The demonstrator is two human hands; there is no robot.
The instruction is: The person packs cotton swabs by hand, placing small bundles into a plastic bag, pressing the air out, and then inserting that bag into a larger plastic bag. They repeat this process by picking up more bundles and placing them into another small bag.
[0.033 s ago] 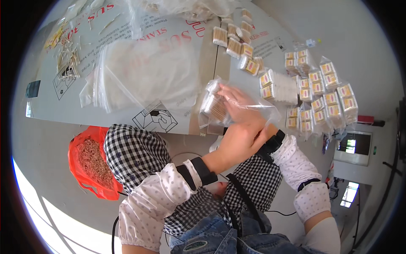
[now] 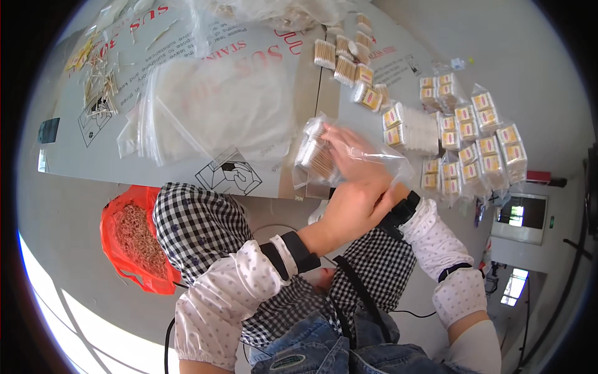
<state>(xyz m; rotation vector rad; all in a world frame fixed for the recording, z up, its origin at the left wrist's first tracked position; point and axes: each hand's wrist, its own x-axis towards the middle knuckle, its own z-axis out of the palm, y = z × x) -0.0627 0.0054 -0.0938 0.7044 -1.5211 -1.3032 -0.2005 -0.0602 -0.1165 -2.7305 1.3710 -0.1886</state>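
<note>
Near the table's front edge lies a clear plastic bag (image 2: 389,163) with bundles of cotton swabs (image 2: 319,159) in it. My right hand (image 2: 354,156) reaches inside this bag, its fingers and thumb closed about the swab bundles. Just below and in front, my left hand (image 2: 355,209) crosses to my right wrist. Its fingers are pinched on the bag's open edge. Part of the right hand is covered by the film and by my left hand, so the grip of its lower fingers is hidden.
Flat clear bags (image 2: 218,106) lie stacked to the left. Loose swabs (image 2: 103,93) are scattered at the far left. Swab bundles (image 2: 346,70) stand behind, and several filled bags (image 2: 491,163) sit at the right. A red bag (image 2: 156,285) of small sticks stands below the table.
</note>
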